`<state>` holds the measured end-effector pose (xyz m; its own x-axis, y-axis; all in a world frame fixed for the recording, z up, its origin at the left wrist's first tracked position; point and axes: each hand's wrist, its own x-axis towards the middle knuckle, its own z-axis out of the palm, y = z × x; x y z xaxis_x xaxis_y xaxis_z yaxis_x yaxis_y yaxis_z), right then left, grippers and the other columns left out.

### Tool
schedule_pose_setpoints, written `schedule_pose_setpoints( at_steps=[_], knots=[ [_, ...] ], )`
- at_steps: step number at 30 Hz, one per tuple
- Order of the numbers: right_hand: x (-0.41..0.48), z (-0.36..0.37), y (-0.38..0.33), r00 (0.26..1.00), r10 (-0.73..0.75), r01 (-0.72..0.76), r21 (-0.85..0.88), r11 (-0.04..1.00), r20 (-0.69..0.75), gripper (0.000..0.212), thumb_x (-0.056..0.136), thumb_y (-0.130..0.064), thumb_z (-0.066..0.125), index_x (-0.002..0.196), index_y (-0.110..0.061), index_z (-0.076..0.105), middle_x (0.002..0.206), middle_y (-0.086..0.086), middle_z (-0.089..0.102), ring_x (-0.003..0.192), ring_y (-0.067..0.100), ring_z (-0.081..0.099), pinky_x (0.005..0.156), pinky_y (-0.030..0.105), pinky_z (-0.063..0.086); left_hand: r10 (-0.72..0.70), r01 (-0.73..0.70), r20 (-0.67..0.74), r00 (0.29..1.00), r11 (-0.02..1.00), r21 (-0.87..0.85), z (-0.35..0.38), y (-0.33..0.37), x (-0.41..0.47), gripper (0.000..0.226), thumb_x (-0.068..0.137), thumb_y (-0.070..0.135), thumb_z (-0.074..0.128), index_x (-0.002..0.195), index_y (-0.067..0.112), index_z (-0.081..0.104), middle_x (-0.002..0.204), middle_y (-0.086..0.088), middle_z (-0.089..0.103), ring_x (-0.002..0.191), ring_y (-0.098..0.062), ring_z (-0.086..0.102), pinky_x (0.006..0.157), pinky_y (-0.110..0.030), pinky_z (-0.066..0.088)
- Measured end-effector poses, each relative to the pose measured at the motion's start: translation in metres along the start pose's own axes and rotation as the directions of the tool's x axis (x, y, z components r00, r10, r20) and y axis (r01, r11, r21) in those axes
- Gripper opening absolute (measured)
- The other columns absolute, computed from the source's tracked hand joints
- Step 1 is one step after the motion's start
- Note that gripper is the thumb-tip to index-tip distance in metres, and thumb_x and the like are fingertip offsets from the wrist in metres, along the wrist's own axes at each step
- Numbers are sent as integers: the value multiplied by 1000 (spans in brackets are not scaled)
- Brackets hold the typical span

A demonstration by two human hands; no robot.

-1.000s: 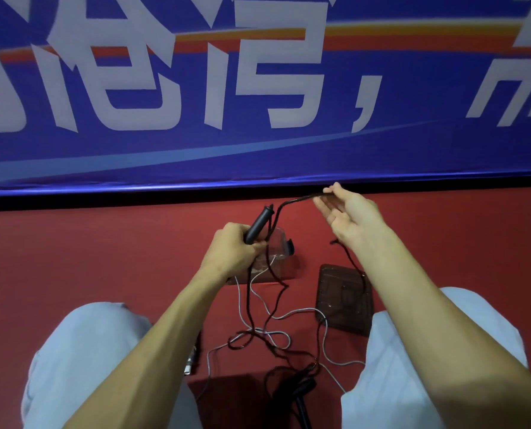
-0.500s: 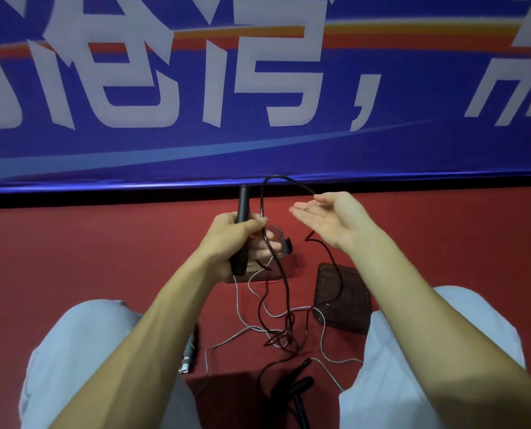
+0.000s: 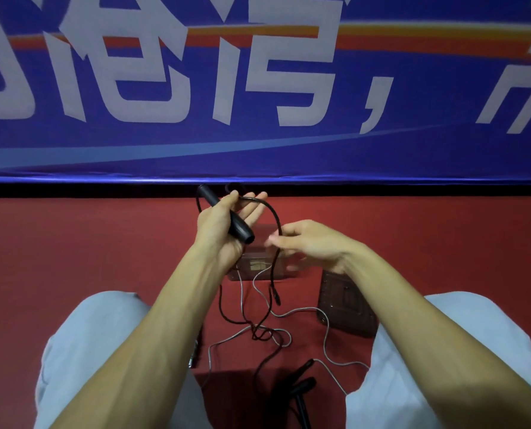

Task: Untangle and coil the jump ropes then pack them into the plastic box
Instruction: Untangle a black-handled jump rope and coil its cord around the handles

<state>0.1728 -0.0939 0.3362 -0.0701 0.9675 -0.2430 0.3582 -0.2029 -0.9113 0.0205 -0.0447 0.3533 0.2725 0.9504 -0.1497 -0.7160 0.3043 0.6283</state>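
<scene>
The black handle lies slantwise across the left hand, pinned by the thumb, fingers straight. Its cord arches over those fingertips and drops past the right hand's blurred fingertips. I cannot tell whether they pinch it.

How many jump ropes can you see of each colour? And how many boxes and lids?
Black rope: 1 (the left hand holds its handle)
Silvery-white rope: 1
Clear plastic box: 1
Lid: 1
Total: 4
The ropes are tangled together on the floor, so I cannot rule out another one.
</scene>
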Motion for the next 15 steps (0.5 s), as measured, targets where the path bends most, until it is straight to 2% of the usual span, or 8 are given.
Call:
schedule_pose_setpoints(
  at_steps=[2, 3, 7, 9, 11, 15],
  knots=[
    [2, 4, 3, 997, -55, 45, -170, 984, -53, 8, 94, -18, 61, 97, -13, 66, 88, -1, 64, 76, 7, 56, 65, 12, 46, 26, -25, 14, 1000, 999, -30, -1, 2, 1, 12, 101, 3, 46, 98, -6, 52, 93, -19, 65, 73, -27, 74, 62, -32, 61],
    [4, 5, 5, 995, -65, 49, -207, 977, -72, 5, 95, -13, 60, 95, -13, 65, 88, 0, 65, 78, 9, 59, 67, 15, 48, 47, -46, 15, 999, 999, -20, -2, 2, 3, 12, 102, 4, 46, 100, -6, 52, 94, -19, 65, 75, -27, 74, 64, -32, 61],
    [6, 6, 4, 988, -61, 53, -54, 997, -144, 21, 100, -2, 44, 87, -12, 57, 82, 5, 63, 71, 16, 64, 67, 30, 58, 117, -117, 1, 993, 992, 44, -4, -1, 7, 18, 103, 8, 44, 114, -6, 47, 96, -22, 66, 82, -28, 74, 69, -32, 62],
    [5, 3, -1, 967, -116, 126, 31, 992, -227, 21, 101, 1, 40, 92, -10, 55, 80, 7, 62, 71, 20, 65, 66, 33, 60, 127, -125, -3, 992, 981, 149, -5, -2, 8, 17, 102, 7, 45, 116, -3, 47, 100, -23, 67, 85, -29, 73, 68, -32, 62],
    [2, -2, -6, 933, -177, 219, 106, 970, -314, 20, 101, 2, 37, 97, -9, 54, 79, 9, 60, 71, 22, 65, 63, 34, 60, 95, -94, 13, 995, 946, 310, -5, -5, 7, 10, 100, 3, 47, 109, 1, 51, 100, -19, 68, 84, -27, 71, 68, -31, 60],
    [-2, -10, -13, 864, -251, 356, 178, 918, -436, 24, 100, 5, 35, 109, -5, 54, 77, 9, 57, 67, 20, 66, 59, 34, 61, -8, -71, 118, 993, 759, 648, -6, -15, 3, 11, 93, -1, 58, 98, 10, 58, 92, -10, 70, 74, -15, 67, 65, -23, 55]
  ],
)
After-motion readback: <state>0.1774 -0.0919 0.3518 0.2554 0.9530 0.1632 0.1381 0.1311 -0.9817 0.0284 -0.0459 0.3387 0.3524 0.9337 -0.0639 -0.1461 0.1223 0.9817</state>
